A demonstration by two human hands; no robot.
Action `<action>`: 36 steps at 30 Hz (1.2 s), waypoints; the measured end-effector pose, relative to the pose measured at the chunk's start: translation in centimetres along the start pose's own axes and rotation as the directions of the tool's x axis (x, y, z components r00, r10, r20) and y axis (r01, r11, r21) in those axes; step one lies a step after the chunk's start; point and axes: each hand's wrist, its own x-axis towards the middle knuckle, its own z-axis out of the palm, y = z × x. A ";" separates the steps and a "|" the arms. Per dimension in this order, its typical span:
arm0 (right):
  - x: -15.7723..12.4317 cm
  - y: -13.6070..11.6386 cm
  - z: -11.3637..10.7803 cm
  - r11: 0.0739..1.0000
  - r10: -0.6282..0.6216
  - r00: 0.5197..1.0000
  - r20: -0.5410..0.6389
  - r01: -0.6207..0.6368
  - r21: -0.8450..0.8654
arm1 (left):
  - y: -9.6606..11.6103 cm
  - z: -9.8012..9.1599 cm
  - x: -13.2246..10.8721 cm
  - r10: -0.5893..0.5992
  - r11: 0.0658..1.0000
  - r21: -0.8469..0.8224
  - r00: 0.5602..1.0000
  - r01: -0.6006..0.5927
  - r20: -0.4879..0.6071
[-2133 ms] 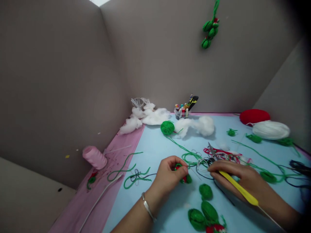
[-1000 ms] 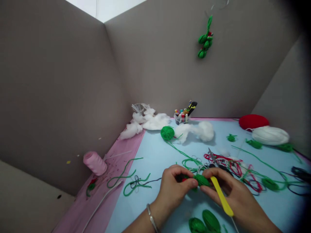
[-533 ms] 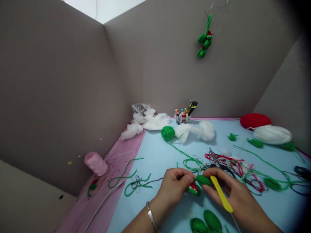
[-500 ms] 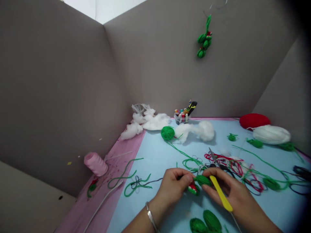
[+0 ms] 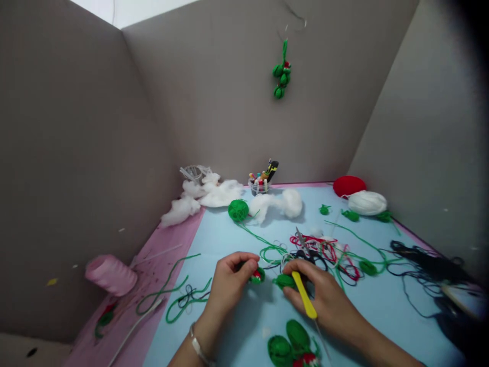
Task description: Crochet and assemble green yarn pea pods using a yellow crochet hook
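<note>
My left hand (image 5: 234, 280) pinches a small crocheted piece (image 5: 258, 276), green with a red and white part, between thumb and fingertips. To its right, my right hand (image 5: 315, 288) grips an oval green crocheted piece (image 5: 284, 281) in its fingertips. A crochet hook with a yellow handle (image 5: 304, 295) is tucked in the same hand, its thin metal shaft pointing down toward me. A gap separates the two held pieces. Below the hands, rounded green crocheted pieces (image 5: 298, 334) lie on the blue sheet (image 5: 233, 336), with a red and white bit among them.
Scissors (image 5: 301, 242) lie among tangled red, green and black yarn (image 5: 324, 250). Behind are a green yarn ball (image 5: 238, 210), white stuffing (image 5: 225, 192) and a pen cup (image 5: 260, 186). Red yarn (image 5: 349, 186) and white yarn (image 5: 367, 203) sit back right; a pink spool (image 5: 110, 275) lies left.
My hands have moved apart, and the green piece in the right hand is now separated from the red and green one in the left. The view has turned rightward.
</note>
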 end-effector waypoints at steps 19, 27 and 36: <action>0.5 1.9 -2.0 0.997 -0.039 0.999 0.028 0.037 0.066 | -0.9 -0.5 0.1 -0.007 0.987 -0.155 0.988 0.031 0.154; -1.1 -0.7 -1.4 0.970 0.055 0.998 -0.008 -0.052 0.236 | -0.5 0.2 -0.2 0.010 0.995 -0.095 0.983 0.007 0.181; -0.8 0.1 -0.8 0.976 -0.036 0.998 -0.047 0.045 0.215 | -0.8 0.1 -0.3 0.013 0.981 -0.189 0.967 0.036 0.253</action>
